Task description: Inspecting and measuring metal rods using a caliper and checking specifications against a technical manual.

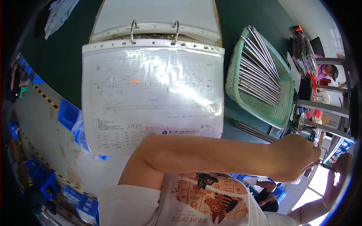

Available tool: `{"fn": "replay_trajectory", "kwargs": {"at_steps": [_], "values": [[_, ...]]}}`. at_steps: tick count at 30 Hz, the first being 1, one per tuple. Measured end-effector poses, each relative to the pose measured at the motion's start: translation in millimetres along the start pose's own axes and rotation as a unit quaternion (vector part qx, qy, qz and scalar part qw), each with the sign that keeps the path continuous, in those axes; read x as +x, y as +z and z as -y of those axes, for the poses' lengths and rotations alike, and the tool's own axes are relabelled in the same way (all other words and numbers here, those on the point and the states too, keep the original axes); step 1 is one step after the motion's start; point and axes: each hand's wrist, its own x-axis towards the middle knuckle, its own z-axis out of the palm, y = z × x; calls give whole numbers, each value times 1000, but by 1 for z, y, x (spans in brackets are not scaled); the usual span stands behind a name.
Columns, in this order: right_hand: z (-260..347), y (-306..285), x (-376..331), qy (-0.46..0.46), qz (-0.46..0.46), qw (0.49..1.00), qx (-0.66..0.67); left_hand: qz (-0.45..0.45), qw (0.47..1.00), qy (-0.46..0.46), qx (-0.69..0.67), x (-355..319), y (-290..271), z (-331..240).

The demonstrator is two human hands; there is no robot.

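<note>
Reaching across my body to the far right, my left hand (296, 157) is closed, its fingertips pinching a thin metal piece (323, 165). My right hand (342, 162) is raised at the right rim of the view, closed around the other end of that piece. What kind of thing it is cannot be made out, since the hands hide much of it. Nearby stands a light green plastic basket (235, 75) of slim steel rods (260, 75). More thin rods (254, 130) lie on the table between the basket and my left hand.
An open ring binder (152, 81) with a technical drawing in a clear sleeve lies on the dark green table (60, 71). Blue bins (68, 116) stand on the floor to the left. Beyond the basket are shelving (324, 107), bagged parts (303, 54) and a co-worker (329, 71).
</note>
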Motion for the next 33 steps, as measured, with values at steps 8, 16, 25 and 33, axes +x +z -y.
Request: {"fn": "replay_trajectory", "kwargs": {"at_steps": [8,16,25,33], "values": [[-3,-2,-2,-14,18,1000,8,-1,1000,0,6,0,-1,-1],[-3,8,-2,-65,-59,996,7,-8,1000,11,15,-1,3,-1],[3,22,17,-60,-161,985,34,-36,998,22,38,3,7,4],[20,112,55,-95,-384,672,625,-116,993,7,13,0,2,9]]}}
